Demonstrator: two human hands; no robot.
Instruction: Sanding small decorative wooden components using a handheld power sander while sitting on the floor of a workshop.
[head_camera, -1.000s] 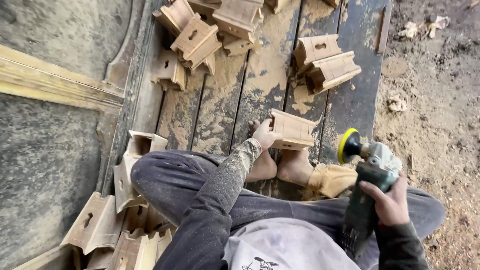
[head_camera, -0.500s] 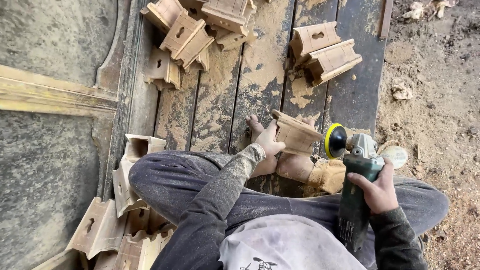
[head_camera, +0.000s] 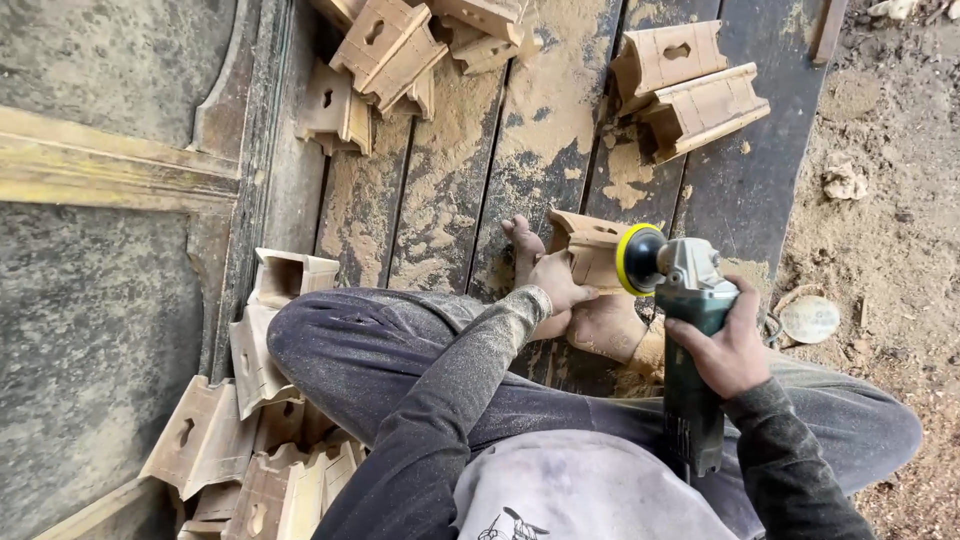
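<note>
Left hand (head_camera: 556, 283) clasps the tan carved wooden block (head_camera: 592, 250); right hand (head_camera: 730, 350) wraps the green angle grinder (head_camera: 690, 340), its yellow-edged disc (head_camera: 636, 259) touching the block's right edge.

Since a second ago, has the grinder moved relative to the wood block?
Yes. The grinder in the right hand moved left; its yellow disc now meets the wood block held by the left hand.

Wooden blocks (head_camera: 690, 85), sawdust (head_camera: 440, 190), perhaps a lid (head_camera: 810, 318)

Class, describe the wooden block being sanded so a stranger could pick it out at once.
Start at the dark plank platform. The block lies near its front edge, gripped by the left hand. Alone among the blocks, it meets the yellow-rimmed sander in the right hand.
</note>
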